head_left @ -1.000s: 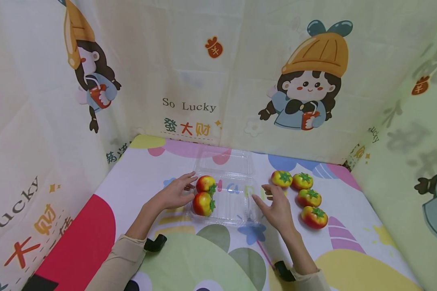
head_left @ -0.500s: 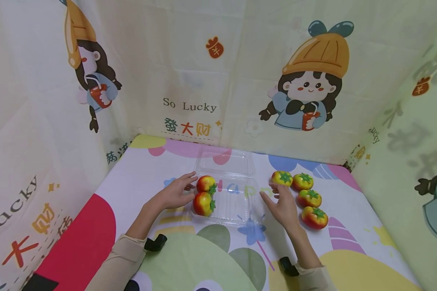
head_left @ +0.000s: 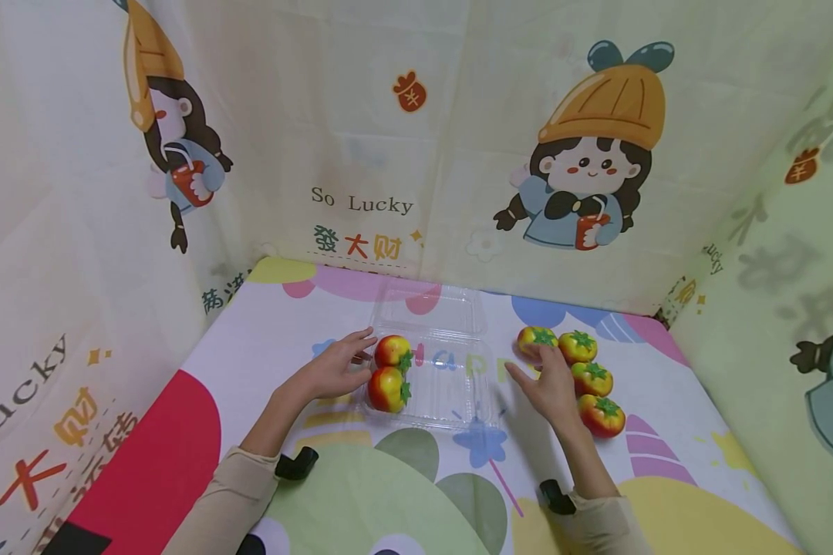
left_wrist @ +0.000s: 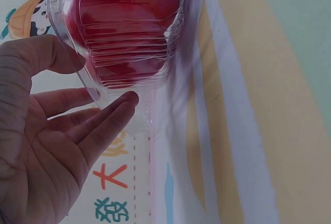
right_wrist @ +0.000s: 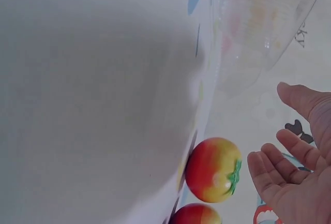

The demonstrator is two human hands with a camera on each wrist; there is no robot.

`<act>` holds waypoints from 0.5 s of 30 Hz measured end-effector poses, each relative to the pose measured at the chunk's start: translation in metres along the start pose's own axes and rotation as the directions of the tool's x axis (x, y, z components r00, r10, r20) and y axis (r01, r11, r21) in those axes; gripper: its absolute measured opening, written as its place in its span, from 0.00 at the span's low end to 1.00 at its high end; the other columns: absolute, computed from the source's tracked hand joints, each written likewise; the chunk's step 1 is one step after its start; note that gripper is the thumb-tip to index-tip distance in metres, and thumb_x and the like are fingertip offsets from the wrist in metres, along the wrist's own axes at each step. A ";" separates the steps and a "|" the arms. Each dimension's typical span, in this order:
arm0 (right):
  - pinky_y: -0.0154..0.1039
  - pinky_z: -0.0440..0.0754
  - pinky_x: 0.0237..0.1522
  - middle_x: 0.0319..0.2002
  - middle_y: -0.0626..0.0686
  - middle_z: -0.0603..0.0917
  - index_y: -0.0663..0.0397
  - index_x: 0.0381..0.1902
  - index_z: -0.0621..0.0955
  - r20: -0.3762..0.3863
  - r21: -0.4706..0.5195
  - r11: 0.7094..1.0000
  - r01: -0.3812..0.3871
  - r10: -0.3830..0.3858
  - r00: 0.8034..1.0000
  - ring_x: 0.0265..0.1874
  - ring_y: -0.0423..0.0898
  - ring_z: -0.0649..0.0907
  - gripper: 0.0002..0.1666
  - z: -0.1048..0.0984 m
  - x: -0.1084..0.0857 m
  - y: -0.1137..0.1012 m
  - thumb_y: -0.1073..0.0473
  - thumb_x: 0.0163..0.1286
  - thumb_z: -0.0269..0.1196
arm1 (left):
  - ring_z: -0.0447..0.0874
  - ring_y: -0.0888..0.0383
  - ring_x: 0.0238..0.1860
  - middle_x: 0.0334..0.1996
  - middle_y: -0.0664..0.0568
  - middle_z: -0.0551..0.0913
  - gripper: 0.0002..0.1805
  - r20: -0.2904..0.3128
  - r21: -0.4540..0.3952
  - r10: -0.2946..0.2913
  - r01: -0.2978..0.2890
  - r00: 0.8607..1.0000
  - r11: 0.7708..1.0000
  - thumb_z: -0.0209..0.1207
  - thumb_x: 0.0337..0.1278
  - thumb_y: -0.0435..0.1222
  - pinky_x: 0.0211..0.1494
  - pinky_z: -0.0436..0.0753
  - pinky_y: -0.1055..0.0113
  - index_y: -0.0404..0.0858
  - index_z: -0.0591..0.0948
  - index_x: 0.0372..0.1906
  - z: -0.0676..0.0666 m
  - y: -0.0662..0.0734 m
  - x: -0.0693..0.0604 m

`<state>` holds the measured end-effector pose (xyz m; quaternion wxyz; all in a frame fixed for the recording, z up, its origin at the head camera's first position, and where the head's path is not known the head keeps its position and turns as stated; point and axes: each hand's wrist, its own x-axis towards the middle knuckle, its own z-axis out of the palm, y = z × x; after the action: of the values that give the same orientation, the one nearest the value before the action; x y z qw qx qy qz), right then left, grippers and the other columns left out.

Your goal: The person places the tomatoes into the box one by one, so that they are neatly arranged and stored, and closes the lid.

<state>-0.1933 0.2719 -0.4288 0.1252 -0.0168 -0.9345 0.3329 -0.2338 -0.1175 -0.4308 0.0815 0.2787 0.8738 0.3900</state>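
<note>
A clear plastic clamshell box [head_left: 444,393] lies open, its lid [head_left: 426,308] folded back. Two red-and-yellow tomato-like fruits [head_left: 386,388] with green leafy tops sit along its left side. My left hand [head_left: 335,368] rests at the box's left rim, fingers loosely extended; in the left wrist view the thumb [left_wrist: 64,58] touches the rim. On the right, my right hand [head_left: 551,385] hovers with parted fingers before the far-left loose fruit [head_left: 536,337], partly covering it. The right wrist view shows a gap between the fingertips and a fruit [right_wrist: 213,169].
Several loose fruits stand right of the box, among them a rear fruit [head_left: 578,346], a middle fruit [head_left: 594,378] and a front fruit [head_left: 602,416]. A printed cloth [head_left: 416,478] covers the table. Cloth walls [head_left: 458,154] enclose the back and sides.
My right hand has moved right and slightly forward, from the box's right side to the loose fruits. The left hand, box and fruits have stayed put.
</note>
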 end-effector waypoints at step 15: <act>0.64 0.67 0.71 0.64 0.68 0.74 0.66 0.65 0.73 0.008 0.015 1.000 0.007 -0.007 1.000 0.65 0.66 0.72 0.36 -0.002 0.015 0.016 0.53 0.65 0.72 | 0.83 0.45 0.60 0.78 0.38 0.60 0.35 0.002 0.009 0.000 0.000 1.000 1.000 0.55 0.62 0.35 0.64 0.81 0.50 0.28 0.67 0.75 0.001 0.000 0.000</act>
<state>-0.2082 0.2875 -0.4340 0.1229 -0.0114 -0.9325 0.3395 -0.2339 -0.1167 -0.4311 0.0809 0.2795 0.8756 0.3857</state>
